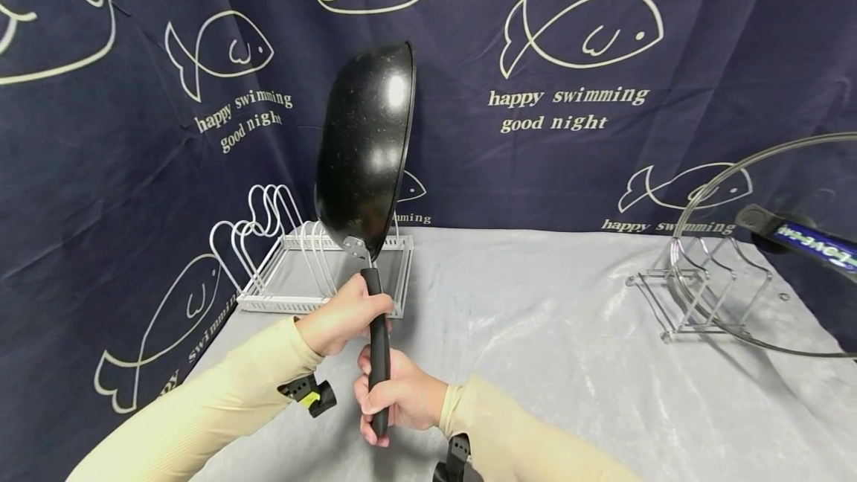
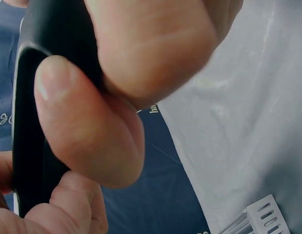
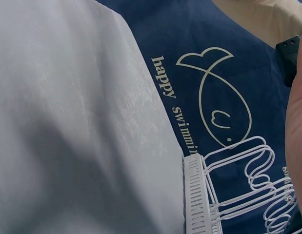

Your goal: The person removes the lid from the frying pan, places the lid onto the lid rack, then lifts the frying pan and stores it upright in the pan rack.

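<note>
A black wok (image 1: 367, 147) stands on edge in the air in the head view, its rounded underside toward the left and its handle (image 1: 379, 352) pointing down. My left hand (image 1: 344, 315) grips the upper part of the handle, just below the metal bracket. Lower down, my right hand (image 1: 405, 393) holds the handle near its end with fingers wrapped round it. Up close in the left wrist view, fingers (image 2: 87, 131) curl against the black handle. Behind the wok's lower part is a white wire rack (image 1: 281, 307), partly hidden by it. The right wrist view catches only a strip of hand at its edge.
A small chrome wire stand (image 1: 703, 326) holds a glass lid (image 1: 710, 192) upright at the right, its dark knob bar facing inward. A grey cloth (image 1: 522, 333) covers the table. Navy fish-print curtains (image 1: 455, 95) hang behind and at the left.
</note>
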### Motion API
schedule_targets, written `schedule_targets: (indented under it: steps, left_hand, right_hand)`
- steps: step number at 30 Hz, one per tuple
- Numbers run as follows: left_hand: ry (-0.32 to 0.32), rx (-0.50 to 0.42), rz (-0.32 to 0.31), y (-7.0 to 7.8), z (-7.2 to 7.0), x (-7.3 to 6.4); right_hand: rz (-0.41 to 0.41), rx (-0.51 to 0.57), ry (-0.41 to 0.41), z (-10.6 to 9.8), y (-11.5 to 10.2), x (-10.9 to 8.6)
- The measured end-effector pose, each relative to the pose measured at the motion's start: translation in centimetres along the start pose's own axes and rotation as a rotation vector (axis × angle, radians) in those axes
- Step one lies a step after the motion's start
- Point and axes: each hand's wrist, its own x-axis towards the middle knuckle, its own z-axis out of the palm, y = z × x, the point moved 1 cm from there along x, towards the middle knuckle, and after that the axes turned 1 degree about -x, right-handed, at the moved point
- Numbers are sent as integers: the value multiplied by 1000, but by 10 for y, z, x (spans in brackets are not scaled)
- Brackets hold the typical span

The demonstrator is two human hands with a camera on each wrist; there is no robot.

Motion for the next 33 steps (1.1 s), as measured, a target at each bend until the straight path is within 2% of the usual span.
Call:
schedule_targets:
  steps: [20,27,33]
  left_hand:
    - [-6,66,17,0,-1,4]
    - [-22,81,15,-4,-5,6]
    - [-32,104,3,-8,-13,7]
  right_hand:
    - [-43,24,-25,-6,8,6]
    - [-50,23,1,-2,10,10]
    - [-4,18,49,3,13,16]
